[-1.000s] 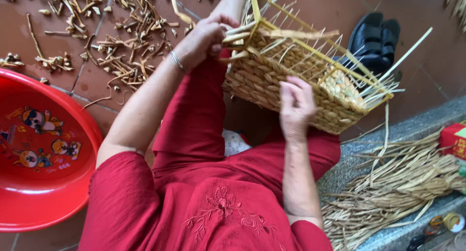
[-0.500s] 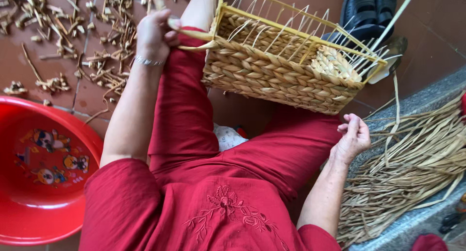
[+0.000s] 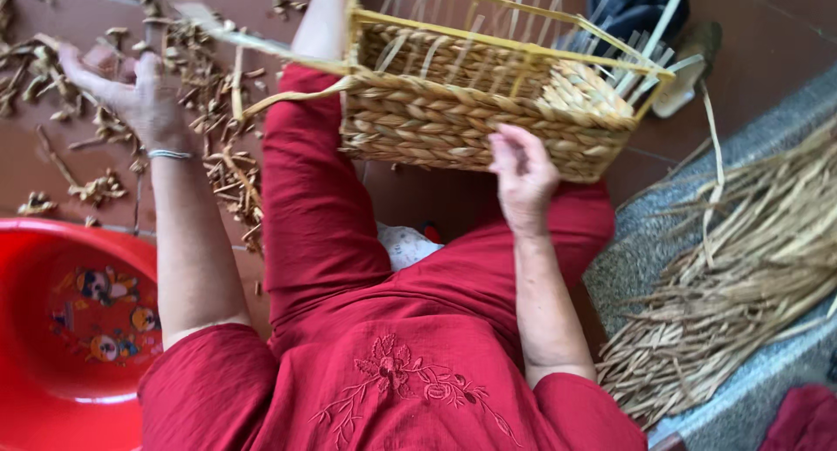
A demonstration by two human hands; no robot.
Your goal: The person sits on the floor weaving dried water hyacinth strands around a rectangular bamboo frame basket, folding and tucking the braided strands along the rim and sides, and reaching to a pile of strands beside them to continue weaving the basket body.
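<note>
A half-woven straw basket (image 3: 453,119) with a yellow frame rests on my red-trousered knees, upright stakes sticking out of its rim. My right hand (image 3: 521,174) presses against the basket's near wall at its right side. My left hand (image 3: 131,89), a thin bangle on the wrist, is stretched out to the left and pulls a long flat straw strand (image 3: 261,45) that runs back to the basket's left corner. The fingers are closed on that strand.
A red plastic basin (image 3: 61,329) sits at the lower left. Straw offcuts (image 3: 218,163) litter the brown tiled floor. A pile of long dried straw (image 3: 741,268) lies on a grey stone step at the right. Dark shoes (image 3: 636,6) lie beyond the basket.
My left hand has swung out to the left, drawing the strand taut. My right hand has risen from the straw pile side back onto the basket's wall.
</note>
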